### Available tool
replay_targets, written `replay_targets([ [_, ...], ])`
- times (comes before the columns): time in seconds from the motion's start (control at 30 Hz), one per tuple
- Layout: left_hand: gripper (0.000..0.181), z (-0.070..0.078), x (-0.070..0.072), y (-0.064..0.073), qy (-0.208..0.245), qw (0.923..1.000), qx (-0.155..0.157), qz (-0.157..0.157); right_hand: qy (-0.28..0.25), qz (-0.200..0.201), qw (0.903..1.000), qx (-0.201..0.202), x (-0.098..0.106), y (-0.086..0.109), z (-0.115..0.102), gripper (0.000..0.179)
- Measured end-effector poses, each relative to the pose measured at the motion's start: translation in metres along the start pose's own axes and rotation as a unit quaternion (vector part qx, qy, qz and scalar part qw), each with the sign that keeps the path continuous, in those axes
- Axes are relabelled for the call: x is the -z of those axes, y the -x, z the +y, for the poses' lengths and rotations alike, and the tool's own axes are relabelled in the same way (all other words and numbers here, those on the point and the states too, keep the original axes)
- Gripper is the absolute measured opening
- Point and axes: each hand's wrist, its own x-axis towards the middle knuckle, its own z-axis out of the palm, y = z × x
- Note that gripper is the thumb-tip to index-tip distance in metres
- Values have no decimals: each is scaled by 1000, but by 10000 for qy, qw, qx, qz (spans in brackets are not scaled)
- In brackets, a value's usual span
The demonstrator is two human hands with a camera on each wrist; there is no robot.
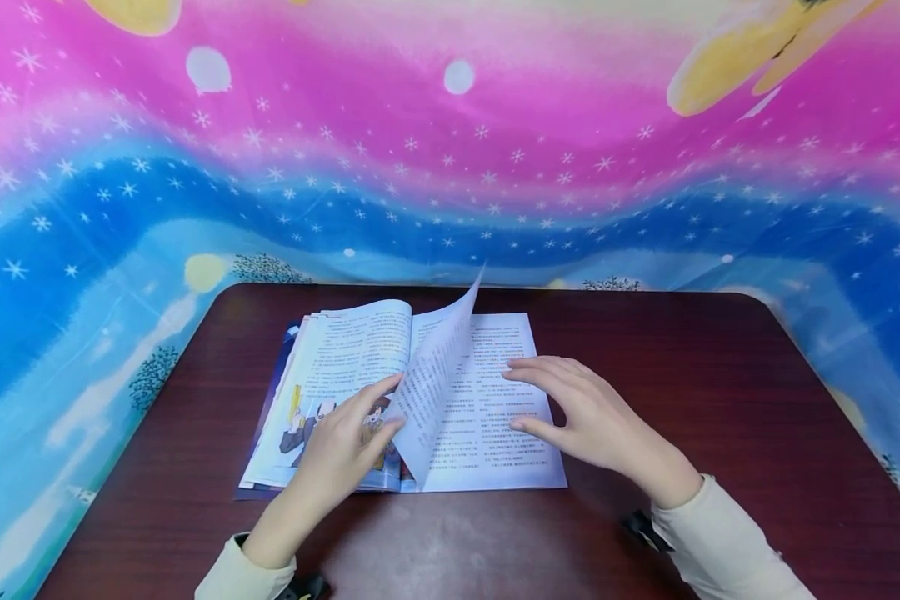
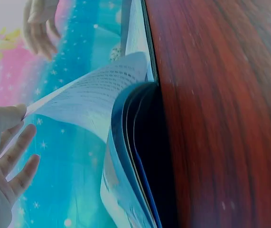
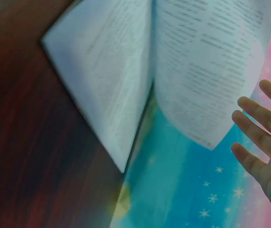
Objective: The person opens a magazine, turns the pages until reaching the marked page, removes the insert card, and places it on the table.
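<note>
An open magazine (image 1: 510, 442) with printed text lies on the table, and a colour picture shows on its left side. One page (image 1: 441, 367) stands lifted and curved above the spine. My left hand (image 1: 337, 442) pinches that page's edge between thumb and finger, as the left wrist view shows at the page's corner (image 2: 35, 109); the other fingers are spread loosely. Above the right-hand side of the magazine hovers my right hand (image 1: 592, 412), its fingers extended and apart from the lifted page. In the right wrist view, those fingers (image 3: 256, 123) hold nothing.
Under the magazine is a dark reddish-brown wooden table (image 1: 720, 375) with rounded far corners. A pink and blue patterned cloth (image 1: 390, 167) with snowflakes hangs behind and around it. Dark straps (image 1: 647, 531) sit at the sleeve cuffs.
</note>
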Motion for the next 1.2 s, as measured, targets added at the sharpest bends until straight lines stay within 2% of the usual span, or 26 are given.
replay_targets([
  [0.3,65,-8,14,9,-127,9991,317,233,366,-320,9987,-154,-10,9,8,51],
  [0.73,64,-13,34,28,-368,9961,646,480,546,-1114,9921,-186,-20,30,17,51],
  [1.0,64,-17,43,43,-519,9921,1058,435,505,-1287,9901,-228,-26,43,28,48],
  [1.2,71,-23,49,53,-887,9869,1267,458,521,-1315,9898,-187,-28,48,34,48],
])
